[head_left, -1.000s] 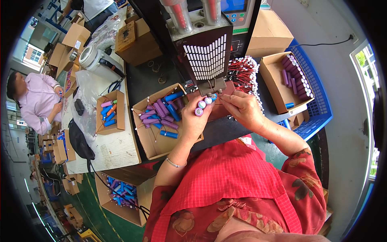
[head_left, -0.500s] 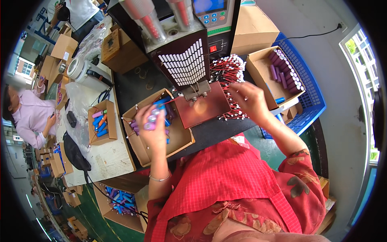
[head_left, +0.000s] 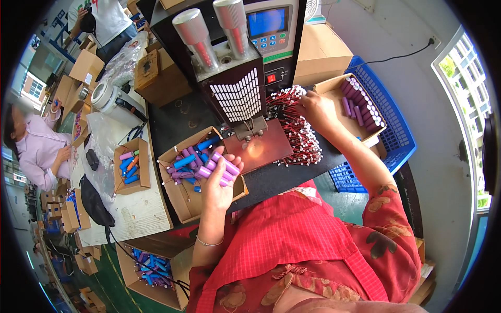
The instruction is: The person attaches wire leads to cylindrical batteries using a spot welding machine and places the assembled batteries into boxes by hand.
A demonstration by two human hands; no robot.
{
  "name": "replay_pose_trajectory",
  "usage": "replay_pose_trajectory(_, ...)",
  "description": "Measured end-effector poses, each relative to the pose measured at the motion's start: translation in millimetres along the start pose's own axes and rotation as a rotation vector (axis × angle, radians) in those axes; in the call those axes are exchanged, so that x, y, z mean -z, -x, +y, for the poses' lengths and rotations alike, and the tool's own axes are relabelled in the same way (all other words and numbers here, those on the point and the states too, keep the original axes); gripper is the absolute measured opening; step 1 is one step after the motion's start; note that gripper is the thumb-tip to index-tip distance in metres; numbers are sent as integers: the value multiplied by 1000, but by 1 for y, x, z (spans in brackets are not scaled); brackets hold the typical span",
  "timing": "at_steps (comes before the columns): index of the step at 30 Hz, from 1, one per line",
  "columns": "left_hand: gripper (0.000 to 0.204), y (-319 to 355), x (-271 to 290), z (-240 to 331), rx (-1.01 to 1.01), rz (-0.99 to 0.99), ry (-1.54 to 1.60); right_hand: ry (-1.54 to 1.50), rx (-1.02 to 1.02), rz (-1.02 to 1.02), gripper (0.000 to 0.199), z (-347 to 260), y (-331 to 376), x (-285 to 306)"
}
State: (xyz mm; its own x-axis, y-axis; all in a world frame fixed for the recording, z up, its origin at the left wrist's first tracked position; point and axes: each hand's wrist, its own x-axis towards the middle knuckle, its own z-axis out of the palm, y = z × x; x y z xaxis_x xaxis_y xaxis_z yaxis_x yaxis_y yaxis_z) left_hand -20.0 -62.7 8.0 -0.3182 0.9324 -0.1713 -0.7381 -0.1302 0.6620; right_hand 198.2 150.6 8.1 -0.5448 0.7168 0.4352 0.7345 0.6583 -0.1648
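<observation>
Left hand [head_left: 216, 180] grips several purple batteries [head_left: 218, 168] above their cardboard box [head_left: 180, 201]; right hand [head_left: 315, 107], fingers curled, picks at red wires [head_left: 292, 125]. Step: gathering parts; next, bringing both precisely under the welder [head_left: 237, 88].

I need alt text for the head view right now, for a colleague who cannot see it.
Seen from above, a person's left hand holds a bundle of purple cylindrical battery cells over an open cardboard box of purple and blue cells. The right hand rests on a heap of red-and-black wire leads beside a black benchtop welding machine.
</observation>
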Motion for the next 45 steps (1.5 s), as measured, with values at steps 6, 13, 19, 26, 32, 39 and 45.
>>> replay_pose_trajectory(6, 30, 4, -19, -22, 98, 51, -34, -597, -303, -225, 19, -5, 55, 68)
replay_pose_trajectory(13, 40, -1, -41, -36, 89, -57, -59, -1324, -416, -303, 12, -54, 115, 66)
replay_pose_trajectory(19, 21, 0, -44, -34, -14, -58, -196, -1187, -222, -459, 17, -76, 108, 55)
replay_pose_trajectory(26, 21, -6, -37, -36, -33, -97, -270, -1259, -446, -459, 17, -102, 68, 40)
replay_pose_trajectory(32, 27, -28, -26, -22, -468, -88, -1060, -1330, -424, -423, 18, -90, 46, 30)
replay_pose_trajectory(39, 28, -40, -19, -23, -503, -102, -1188, -1318, -290, -470, 16, -91, 30, 24)
replay_pose_trajectory(45, 27, -42, -27, -19, -520, -123, -1161, -1259, -363, -619, 16, -86, 21, 23)
